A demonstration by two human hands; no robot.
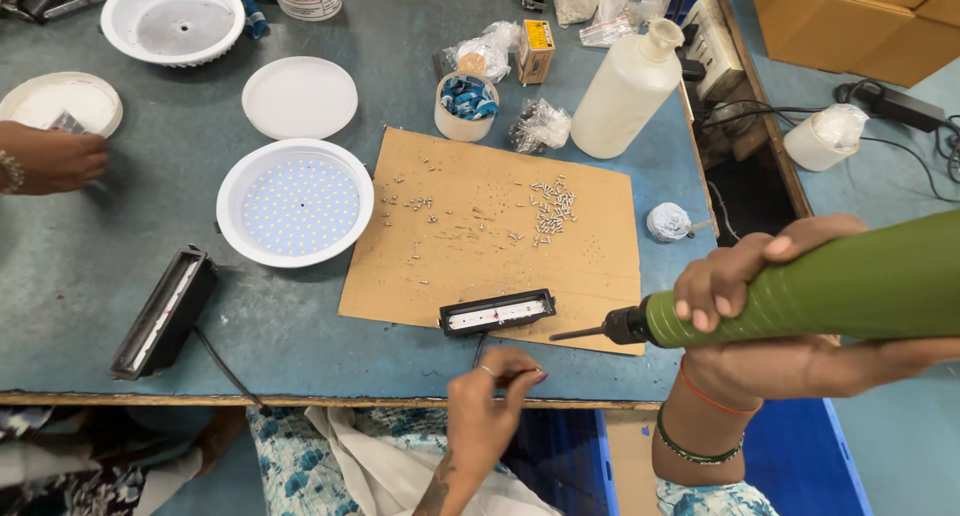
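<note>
A small black rectangular light fixture (497,312) with a pale front strip is seen lying at the near edge of a brown cardboard sheet (590,256), close to the front of the blue-grey table (300,336). A thin dark wire is seen running from it toward the table's edge. Just below it, the left hand (487,401) is held with the fingers drawn together at the tips; something small may be pinched there, but it cannot be made out. A ring is worn on one finger.

To the right, a green electric screwdriver (800,288) is gripped by the right hand (760,321), the fingers wrapped tightly around its barrel. Its dark bit is pointed left, near the fixture's right end but apart from it. Thread bands are worn on that wrist.

Small silver screws (552,208) are scattered across the cardboard. Beside the sheet, a round white lamp (295,203) dotted with small diodes is placed face up, with a white disc (299,98) and an empty white housing (173,20) beyond it. A second black fixture (162,312) is set at the left. A white plastic bottle (628,88) and a small cup of blue parts (466,106) are stood behind the cardboard. Another person's hand (52,158) is rested at the far left edge.
</note>
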